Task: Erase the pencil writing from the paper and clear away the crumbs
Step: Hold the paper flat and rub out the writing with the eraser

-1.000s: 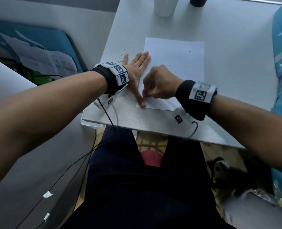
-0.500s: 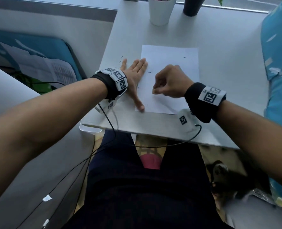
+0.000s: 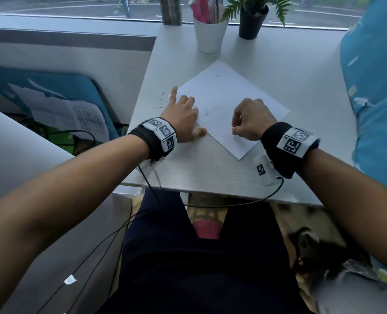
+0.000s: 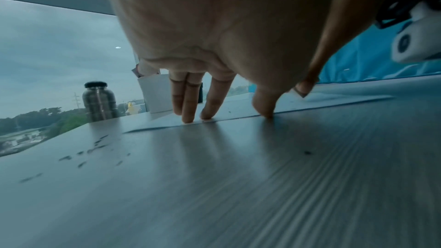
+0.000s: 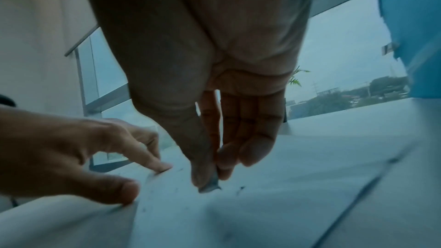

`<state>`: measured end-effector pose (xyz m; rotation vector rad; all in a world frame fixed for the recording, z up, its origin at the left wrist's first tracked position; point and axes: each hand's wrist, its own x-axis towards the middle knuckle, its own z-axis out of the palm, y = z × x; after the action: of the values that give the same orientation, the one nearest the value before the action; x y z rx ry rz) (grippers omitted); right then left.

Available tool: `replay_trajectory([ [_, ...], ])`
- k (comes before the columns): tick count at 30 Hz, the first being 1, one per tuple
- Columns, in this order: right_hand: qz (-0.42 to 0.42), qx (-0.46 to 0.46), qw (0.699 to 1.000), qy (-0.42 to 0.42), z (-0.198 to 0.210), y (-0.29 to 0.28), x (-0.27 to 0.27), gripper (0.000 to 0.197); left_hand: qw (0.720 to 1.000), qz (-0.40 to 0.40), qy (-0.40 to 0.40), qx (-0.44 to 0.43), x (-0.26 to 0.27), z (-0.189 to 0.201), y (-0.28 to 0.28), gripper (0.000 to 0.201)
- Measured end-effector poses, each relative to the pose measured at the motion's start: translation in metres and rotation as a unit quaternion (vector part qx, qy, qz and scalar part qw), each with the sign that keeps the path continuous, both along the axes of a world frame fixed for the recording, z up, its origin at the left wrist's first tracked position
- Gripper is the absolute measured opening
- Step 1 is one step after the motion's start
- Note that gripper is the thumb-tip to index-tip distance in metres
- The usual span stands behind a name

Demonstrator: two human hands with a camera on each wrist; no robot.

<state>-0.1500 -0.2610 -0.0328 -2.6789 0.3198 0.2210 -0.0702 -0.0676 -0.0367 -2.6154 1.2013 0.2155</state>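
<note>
Paper (image 3: 228, 109): skewed on table (image 3: 301, 87), writing apparently gone. I judge crumb-clearing in hand. My left hand (image 3: 183, 123), fingers spread, presses its near edge; right hand (image 3: 249, 121) pinches eraser (image 5: 210, 186). Next: brush crumbs (image 3: 159, 104) off gently. White cup (image 3: 210, 35): pens, pencils. Black pot (image 3: 252, 24): fern.

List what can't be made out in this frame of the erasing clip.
- Pencil writing on the paper: head view shows only tiny specks; too small to tell marks from crumbs.
- Small grey object pinched in the right hand: right wrist view, mostly covered by thumb and fingers, blurred; in the head view the hand's back hides it.
- Contents of the white cup: cut off by the head view's top edge.
- Paper under the left hand: covered.
</note>
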Motion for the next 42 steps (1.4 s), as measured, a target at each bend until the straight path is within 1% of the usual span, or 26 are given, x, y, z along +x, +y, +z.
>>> replay_trajectory([
  [3,-0.042,-0.033,0.999,0.007,-0.003,-0.012,0.002,0.012,1.0,-0.011,0.004,0.003,-0.013,0.006,-0.006,0.05],
  [5,-0.073,-0.038,0.997,0.0,-0.003,-0.02,0.005,0.015,1.0,-0.027,0.004,-0.003,-0.02,0.007,-0.01,0.041],
  [7,-0.085,-0.033,0.996,-0.018,-0.001,-0.029,0.011,0.017,0.999,-0.04,0.014,-0.025,-0.025,0.008,-0.012,0.03],
  [10,-0.075,-0.021,0.996,-0.046,0.001,-0.04,0.025,0.027,0.996,-0.028,0.072,-0.052,-0.027,0.01,-0.013,0.025],
  [13,-0.063,-0.023,0.996,-0.063,0.003,-0.044,0.037,0.029,0.989,-0.029,0.126,-0.074,-0.019,0.009,-0.012,0.015],
  [14,-0.058,-0.028,0.996,-0.065,0.005,-0.044,0.04,0.029,0.986,-0.032,0.142,-0.086,-0.014,0.009,-0.009,0.017],
  [17,-0.051,-0.044,0.996,-0.066,0.01,-0.044,0.046,0.026,0.974,-0.02,0.193,-0.117,-0.002,0.013,-0.003,0.03],
  [19,-0.047,-0.049,0.994,-0.085,0.01,-0.044,0.049,0.025,0.973,-0.027,0.2,-0.11,0.003,0.014,-0.003,0.038],
  [21,-0.044,-0.025,0.994,-0.1,0.006,-0.041,0.053,0.022,0.976,-0.034,0.188,-0.1,0.008,0.013,-0.005,0.048],
  [23,-0.039,0.015,0.995,-0.089,0.003,-0.037,0.054,0.018,0.976,-0.04,0.182,-0.112,0.014,0.009,-0.01,0.059],
  [25,-0.037,0.037,0.995,-0.08,0.001,-0.036,0.054,0.016,0.968,-0.033,0.206,-0.138,0.022,0.008,-0.018,0.069],
  [27,-0.035,0.042,0.996,-0.076,0.002,-0.038,0.056,0.012,0.962,-0.025,0.23,-0.147,0.035,0.008,-0.025,0.085],
  [29,-0.034,0.039,0.996,-0.073,0.004,-0.04,0.058,0.009,0.964,-0.036,0.233,-0.125,0.048,0.007,-0.032,0.107],
  [30,-0.036,0.036,0.996,-0.073,0.005,-0.042,0.06,0.008,0.966,-0.041,0.234,-0.1,0.054,0.006,-0.036,0.118],
  [33,-0.033,0.034,0.996,-0.077,0.003,-0.045,0.064,0.006,0.97,-0.05,0.238,-0.008,0.066,0.004,-0.05,0.138],
  [35,-0.042,0.043,0.995,-0.074,0.003,-0.048,0.066,0.005,0.971,-0.048,0.23,0.043,0.072,0.004,-0.059,0.147],
  [38,-0.054,0.066,0.993,-0.086,0.001,-0.045,0.064,0.005,0.969,-0.041,0.23,0.085,0.078,0.002,-0.068,0.155],
  [40,-0.023,0.079,0.993,-0.087,-0.005,-0.032,0.056,0.007,0.968,-0.037,0.23,0.096,0.079,-0.001,-0.071,0.157],
  [42,0.039,0.099,0.992,-0.063,-0.008,-0.017,0.045,0.004,0.967,-0.037,0.234,0.094,0.08,-0.004,-0.071,0.159],
])
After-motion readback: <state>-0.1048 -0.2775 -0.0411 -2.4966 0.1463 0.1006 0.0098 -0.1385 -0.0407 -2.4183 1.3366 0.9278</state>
